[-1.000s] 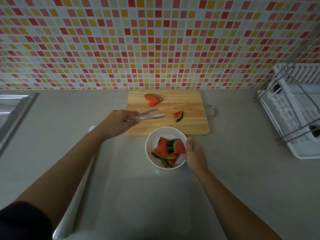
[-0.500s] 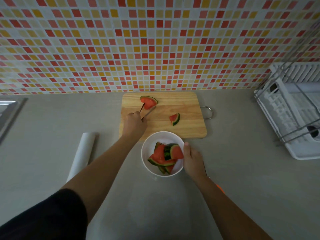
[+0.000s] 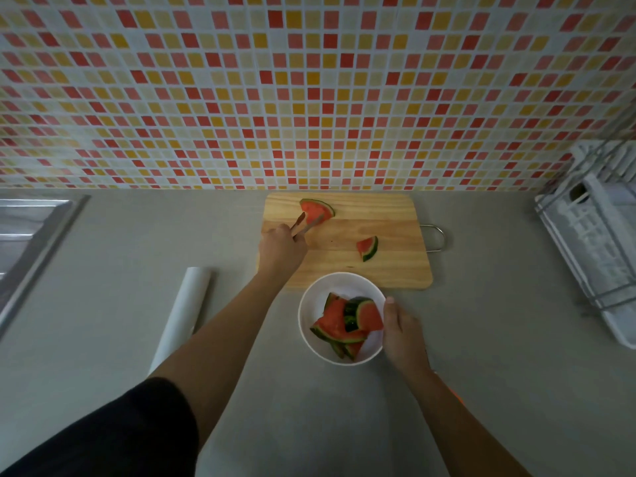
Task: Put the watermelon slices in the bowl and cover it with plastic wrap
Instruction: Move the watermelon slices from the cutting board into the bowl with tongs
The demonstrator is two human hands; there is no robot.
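Holding metal tongs (image 3: 307,223) at wedge-shaped slice (image 3: 318,210)

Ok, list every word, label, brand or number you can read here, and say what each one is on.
None: no readable text shows anywhere in this view.
plastic wrap roll: plain white, no label visible.
bowl, cutting board, tongs: no marks to be seen.
dish rack: too blurred at the frame's edge to tell any marking.
wall tiles: plain colours only.
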